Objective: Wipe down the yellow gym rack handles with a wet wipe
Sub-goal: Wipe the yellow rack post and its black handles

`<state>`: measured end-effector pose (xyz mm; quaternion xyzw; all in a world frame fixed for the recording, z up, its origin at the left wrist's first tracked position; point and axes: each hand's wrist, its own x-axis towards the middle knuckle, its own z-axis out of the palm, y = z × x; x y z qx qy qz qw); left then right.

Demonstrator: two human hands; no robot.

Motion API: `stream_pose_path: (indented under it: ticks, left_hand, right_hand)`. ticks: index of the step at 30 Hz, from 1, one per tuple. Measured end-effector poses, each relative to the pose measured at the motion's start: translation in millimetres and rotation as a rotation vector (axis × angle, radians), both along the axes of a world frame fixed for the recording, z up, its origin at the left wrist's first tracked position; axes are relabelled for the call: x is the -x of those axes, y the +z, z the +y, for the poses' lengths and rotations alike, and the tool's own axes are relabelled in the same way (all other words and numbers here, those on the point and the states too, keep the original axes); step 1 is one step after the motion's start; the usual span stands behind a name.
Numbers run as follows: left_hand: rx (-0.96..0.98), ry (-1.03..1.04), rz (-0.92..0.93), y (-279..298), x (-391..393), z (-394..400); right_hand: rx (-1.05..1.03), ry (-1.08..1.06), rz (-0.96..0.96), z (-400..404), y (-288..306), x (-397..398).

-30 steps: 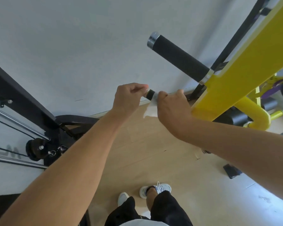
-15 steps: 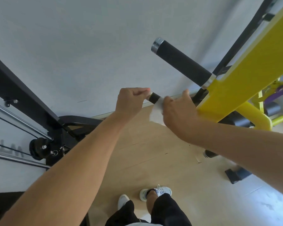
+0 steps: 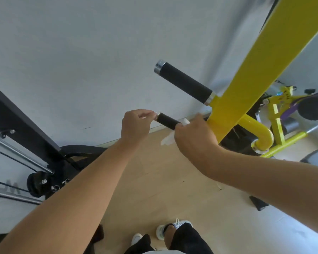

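A yellow rack beam (image 3: 261, 61) slants across the upper right. Two black foam-covered handles stick out of it to the left. The upper handle (image 3: 185, 83) is bare, with a silver end cap. My right hand (image 3: 193, 138) is wrapped around the lower handle (image 3: 166, 119) near the beam, gripping a white wet wipe (image 3: 170, 139) against it; a corner of the wipe hangs below my fingers. My left hand (image 3: 136, 125) pinches the free end cap of that lower handle with closed fingertips.
A black cable machine frame (image 3: 17, 125) with steel guide rods and a pulley stands at the left. Yellow tubing and other gym gear (image 3: 264, 138) crowd the right. Below are the light wooden floor (image 3: 154, 189), my shoes and a small black block (image 3: 259, 203).
My right hand slid with the wipe along the lower handle toward the yellow beam, baring more black foam. My left hand kept hold of the handle's end. The view tilted down slightly.
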<state>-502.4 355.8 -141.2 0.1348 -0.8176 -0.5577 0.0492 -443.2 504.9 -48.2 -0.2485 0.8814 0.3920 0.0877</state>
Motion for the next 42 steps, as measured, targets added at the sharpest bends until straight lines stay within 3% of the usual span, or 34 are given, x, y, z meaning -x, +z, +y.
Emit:
stream_pose_path:
  ticks: [3,6,9,14,18,23,27,31,33,35,36,39,42]
  left_hand:
    - [0.09,0.011,0.131,24.6,-9.8,-15.2]
    - [-0.058,-0.047,0.212,64.4,-31.4,-28.9]
    - [-0.17,-0.2,0.134,97.4,-57.6,-29.5]
    - [-0.14,-0.285,0.163,122.2,-74.7,-13.9]
    - [-0.153,-0.416,0.221,121.9,-83.9,-4.4]
    - [-0.1,-0.17,0.382,126.6,-77.6,-4.8]
    - [-0.073,-0.247,0.457,144.9,-64.5,-6.1]
    - [0.027,-0.444,0.477,170.2,-51.0,-8.5]
    - [0.082,-0.47,0.465,179.6,-38.9,-6.5]
    - [0.174,-0.451,0.485,185.7,-19.3,-0.9]
    - [0.187,-0.455,0.467,186.9,-8.2,1.7]
    - [0.198,-0.508,0.303,179.4,24.2,1.4]
    - [0.128,-0.336,0.265,152.3,38.7,-9.8]
  right_hand:
    - [0.477,0.02,0.001,-2.2,19.6,-18.7]
    - [0.992,-0.115,-0.04,-0.9,38.2,-32.1]
    - [1.5,-0.242,0.015,1.8,43.9,-34.4]
    - [1.877,-0.248,0.115,-4.6,46.8,-26.0]
    - [1.778,-0.214,0.104,-3.9,47.2,-22.3]
    - [1.546,-0.264,0.046,-0.6,48.2,-23.6]
    - [1.635,-0.345,-0.149,8.8,64.9,-29.5]
    - [1.852,-0.228,0.059,8.5,75.4,-37.9]
    - [1.905,-0.03,0.325,3.1,79.3,-38.1]
    - [1.745,0.233,0.673,0.7,78.5,-27.3]
    - [1.637,0.296,0.723,-0.7,75.1,-18.6]
    - [1.221,0.039,0.416,-13.0,67.3,11.4]
    - [0.847,-0.224,0.315,-23.3,58.0,37.3]
